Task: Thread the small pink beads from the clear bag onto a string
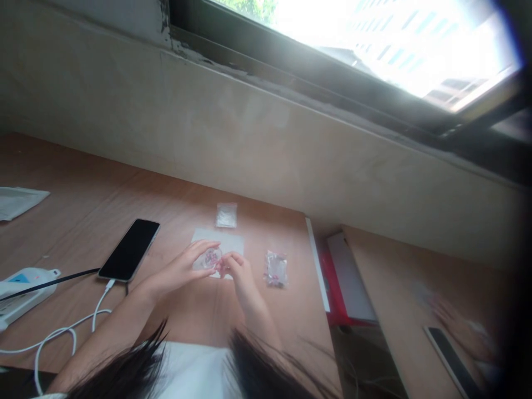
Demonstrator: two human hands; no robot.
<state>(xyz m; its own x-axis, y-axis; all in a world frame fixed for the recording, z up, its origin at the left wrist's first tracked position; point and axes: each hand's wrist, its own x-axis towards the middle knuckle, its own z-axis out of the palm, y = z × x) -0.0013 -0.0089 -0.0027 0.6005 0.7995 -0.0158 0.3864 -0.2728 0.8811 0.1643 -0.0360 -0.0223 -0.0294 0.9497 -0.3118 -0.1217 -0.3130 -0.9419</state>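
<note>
Both hands meet over a white sheet [226, 242] on the table [83, 188]. Left hand [183, 269] and right hand [239, 274], fingers curled, pinch a small clear packet [211, 258] just above the sheet, right of the phone [129, 249].

No text, label or number is sharp enough to read

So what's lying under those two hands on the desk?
A pale sheet lies flat on the wooden desk beneath the left hand and right hand. They hold a small clear item with pinkish bits; the hands cover the sheet's near edge.
</note>
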